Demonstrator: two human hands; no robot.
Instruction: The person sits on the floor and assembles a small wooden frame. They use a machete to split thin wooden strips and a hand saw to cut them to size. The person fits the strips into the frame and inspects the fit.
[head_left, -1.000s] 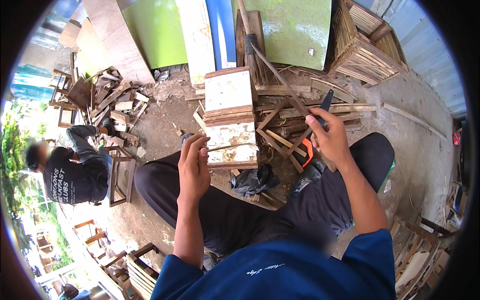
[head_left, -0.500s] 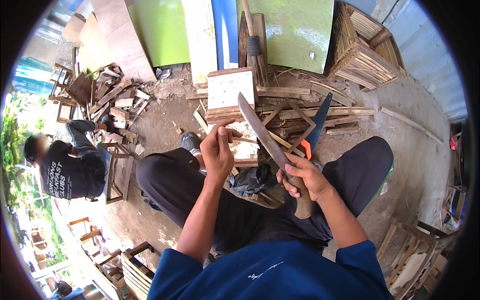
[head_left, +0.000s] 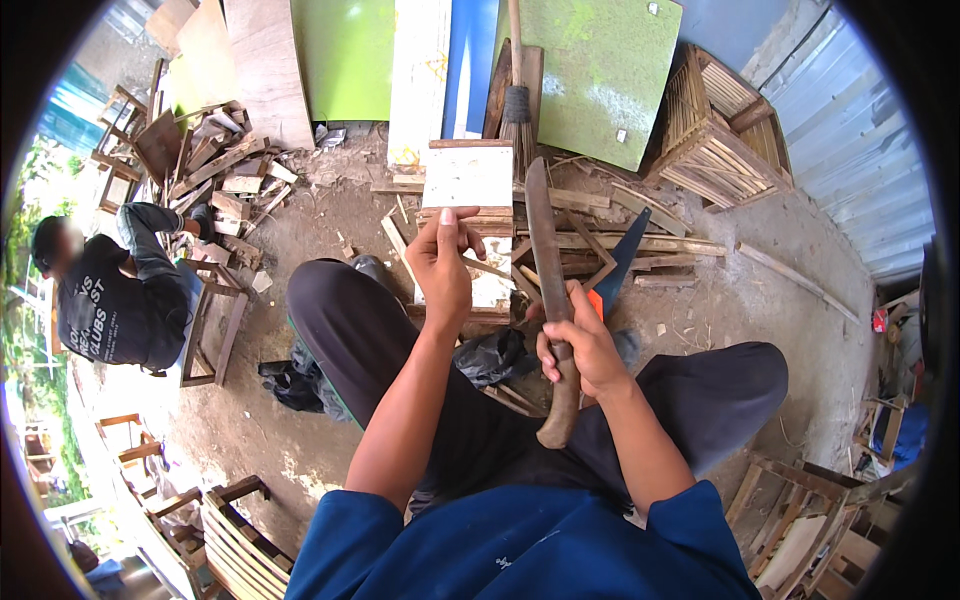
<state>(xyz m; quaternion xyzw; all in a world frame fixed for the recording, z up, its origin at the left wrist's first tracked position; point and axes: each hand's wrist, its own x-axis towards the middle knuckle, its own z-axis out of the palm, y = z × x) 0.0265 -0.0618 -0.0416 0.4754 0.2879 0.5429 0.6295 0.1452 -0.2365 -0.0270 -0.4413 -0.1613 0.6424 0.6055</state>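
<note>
Beyond the left hand (head_left: 443,265) and right hand (head_left: 580,348) lean 2 green panels (head_left: 600,90); nearer, 1 white-topped wooden box (head_left: 468,178) stands past the left, 1 handsaw (head_left: 626,254) past the right. The right grips 1 machete (head_left: 545,235) by its handle; the left, half-curled, pinches 1 thin wooden strip (head_left: 487,267).

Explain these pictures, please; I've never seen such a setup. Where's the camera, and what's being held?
No machine here: a person works bare-handed, filmed by a fisheye camera worn on the head, looking down. Straight edges bend, and picture left is the person's left. The right hand holds a large knife by its wooden handle, blade pointing away. The left hand holds a thin strip, partly hidden. Beyond is a white-topped wooden stand; to its right lie a saw and lengths of wood.
</note>
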